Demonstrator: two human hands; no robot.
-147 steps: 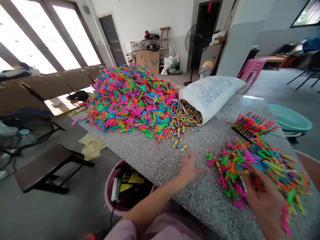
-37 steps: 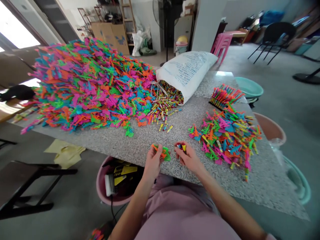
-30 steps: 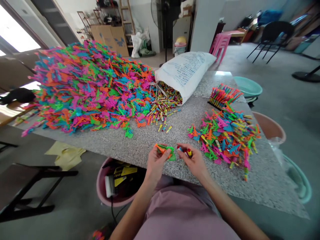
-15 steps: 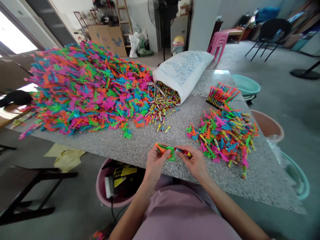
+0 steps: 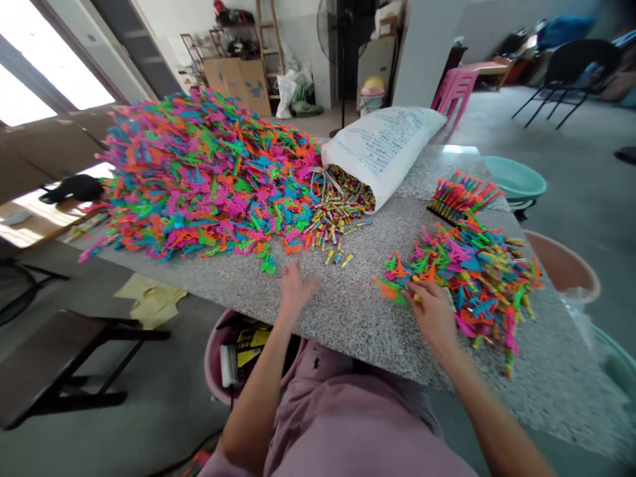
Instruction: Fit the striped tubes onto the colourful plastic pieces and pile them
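Sack [image 5: 392, 136], upper centre of the frame: white, lines of blue print on its side, too small to read. Tubes [image 5: 342, 215] spill from its mouth, mostly yellow with red and blue bands. Piece [image 5: 385, 289], right of centre: orange and green plastic, blurred, at the edge of the multicoloured pile [image 5: 470, 268] on the grey speckled counter [image 5: 342, 324]. Right hand [image 5: 434, 318]: fingers drawn together on the piece, a yellow part showing at the fingertips. Left hand [image 5: 295, 293], near frame centre: spread wide over the counter.
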